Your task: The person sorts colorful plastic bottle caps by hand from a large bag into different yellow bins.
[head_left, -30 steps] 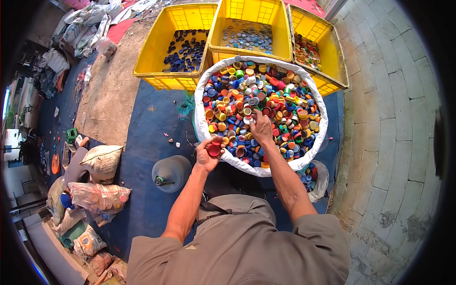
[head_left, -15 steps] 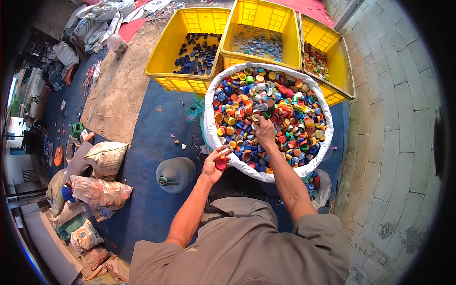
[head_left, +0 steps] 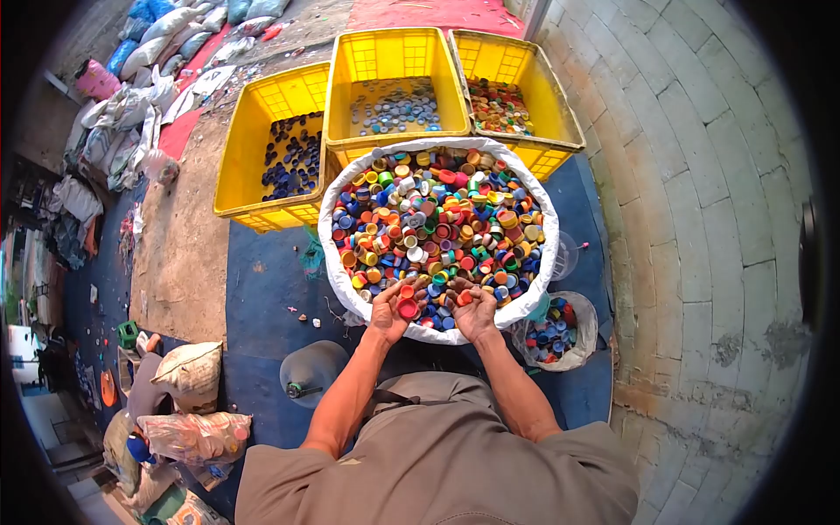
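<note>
A large white-rimmed sack (head_left: pixel 552 229) brims with mixed plastic bottle caps (head_left: pixel 437 210) in many colours. At its near edge, my left hand (head_left: pixel 391 322) is turned palm up, with its fingers curled around red bottle caps (head_left: pixel 408 308). Beside it on the right, my right hand (head_left: pixel 477 318) holds an orange-red bottle cap (head_left: pixel 464 297) between thumb and fingers. Both hands are over the near rim, a short way apart, with loose caps just beyond the fingertips.
Behind the sack stand three yellow crates: one with dark blue caps (head_left: pixel 219 166), one with pale caps (head_left: pixel 398 54) and one with red and orange caps (head_left: pixel 560 105). A smaller bag (head_left: pixel 584 337) of caps is at right, a large plastic jug (head_left: pixel 308 367) at left. A block wall (head_left: pixel 700 219) bounds the right.
My right hand has drawn back from the middle of the caps to the near rim and now holds an orange-red cap. My left hand has moved inward over the rim. The view has shifted.
</note>
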### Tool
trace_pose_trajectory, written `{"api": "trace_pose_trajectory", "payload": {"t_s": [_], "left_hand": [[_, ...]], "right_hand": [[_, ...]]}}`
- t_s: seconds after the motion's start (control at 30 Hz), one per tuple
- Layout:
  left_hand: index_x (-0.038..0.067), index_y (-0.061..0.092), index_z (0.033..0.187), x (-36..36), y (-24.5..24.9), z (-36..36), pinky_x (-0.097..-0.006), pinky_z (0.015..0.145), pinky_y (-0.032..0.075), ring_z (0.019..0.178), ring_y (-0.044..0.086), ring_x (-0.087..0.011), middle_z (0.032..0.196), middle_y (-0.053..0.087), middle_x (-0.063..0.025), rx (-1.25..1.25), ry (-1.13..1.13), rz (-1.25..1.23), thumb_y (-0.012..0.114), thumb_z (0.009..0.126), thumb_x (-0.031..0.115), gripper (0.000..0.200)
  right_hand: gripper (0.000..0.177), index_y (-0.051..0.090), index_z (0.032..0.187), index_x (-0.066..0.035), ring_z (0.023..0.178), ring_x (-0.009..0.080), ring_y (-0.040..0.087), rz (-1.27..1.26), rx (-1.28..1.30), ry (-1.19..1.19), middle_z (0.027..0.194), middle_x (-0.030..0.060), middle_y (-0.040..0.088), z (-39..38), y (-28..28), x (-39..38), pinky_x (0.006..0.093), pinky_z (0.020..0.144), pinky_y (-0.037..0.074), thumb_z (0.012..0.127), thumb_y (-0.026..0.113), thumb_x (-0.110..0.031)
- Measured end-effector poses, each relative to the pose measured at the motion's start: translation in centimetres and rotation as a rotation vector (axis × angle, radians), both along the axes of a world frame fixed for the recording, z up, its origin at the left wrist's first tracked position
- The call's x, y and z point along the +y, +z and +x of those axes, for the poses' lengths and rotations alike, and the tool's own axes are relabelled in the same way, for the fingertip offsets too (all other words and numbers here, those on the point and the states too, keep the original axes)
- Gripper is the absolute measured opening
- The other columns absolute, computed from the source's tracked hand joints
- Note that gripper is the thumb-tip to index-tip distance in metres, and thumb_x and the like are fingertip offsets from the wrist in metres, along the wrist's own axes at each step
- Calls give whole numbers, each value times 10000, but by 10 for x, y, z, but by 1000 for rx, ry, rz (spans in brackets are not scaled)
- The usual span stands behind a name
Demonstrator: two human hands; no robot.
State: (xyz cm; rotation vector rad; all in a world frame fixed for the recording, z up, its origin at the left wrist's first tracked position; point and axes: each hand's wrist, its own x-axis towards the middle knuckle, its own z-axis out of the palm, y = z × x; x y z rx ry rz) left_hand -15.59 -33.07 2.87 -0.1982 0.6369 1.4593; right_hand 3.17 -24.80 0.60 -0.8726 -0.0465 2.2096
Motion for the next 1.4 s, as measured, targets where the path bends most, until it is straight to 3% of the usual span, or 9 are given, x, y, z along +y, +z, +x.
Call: {"api": "trace_pose_trajectory", "payload": {"t_s": [0.3,0.4,0.43,0.57,0.73,0.87,1.0,1.23,1.4], "left_hand": [[-63,437,1148,101,-13,36,-416,814,453,897,527,-271,1026,535,-163,-129,-134,-90,498,910,378,505],[-73,423,1016,211,48,40,-382,769,430,809,475,-255,855,471,-126,-168,-148,171,485,907,440,528],[-155,318,1201,253,55,35,-431,956,391,1068,472,-341,1114,468,-266,-165,-50,325,492,892,488,734],[-123,-248,1353,295,173,22,-447,1155,-41,1395,-167,-396,1449,-224,-341,-102,101,320,549,831,544,1164],[-64,37,1446,233,147,-18,-452,1158,138,1406,142,-384,1489,118,-285,167,99,155,536,896,388,869],[56,562,1043,133,67,-58,-346,842,504,980,579,-200,1013,596,-71,203,205,-16,598,900,181,194],[99,582,1038,23,2,-74,-248,599,495,597,513,-78,844,632,4,405,260,-204,628,887,106,158],[123,564,805,-83,-39,-48,-197,461,446,469,453,-26,661,565,35,490,300,-497,728,826,316,254],[105,546,716,-101,-28,-28,-209,445,435,453,442,-50,528,445,53,457,272,-561,699,820,450,392]], "right_hand": [[367,485,1062,76,1009,315,557,-108,-110,-215,1075,197,551,19,15,22,454,952,443,732,442,-77],[266,423,902,90,1004,350,507,131,281,-363,946,200,503,10,70,121,460,1064,352,680,458,-52],[324,406,947,108,1161,413,444,352,667,-224,1074,263,497,16,67,160,485,1097,312,668,446,-52],[775,136,1295,222,1387,456,115,318,222,-334,1448,361,105,6,189,206,498,1157,137,666,450,-104],[712,139,1321,178,1412,436,13,381,117,-363,1494,305,0,17,148,172,540,1153,105,697,430,-1],[518,331,1284,69,1266,351,398,368,-303,-256,1303,269,407,15,87,88,480,1058,339,815,505,-68],[389,476,1189,28,935,174,602,625,-820,2,1088,138,590,10,8,16,267,755,506,805,536,15],[257,628,970,-25,660,221,560,1386,-1348,377,693,68,584,-23,-14,-30,359,653,469,737,710,-97],[220,617,918,-20,722,291,562,1417,-1383,527,674,100,582,-47,-13,-14,409,684,458,748,699,-134]]}}
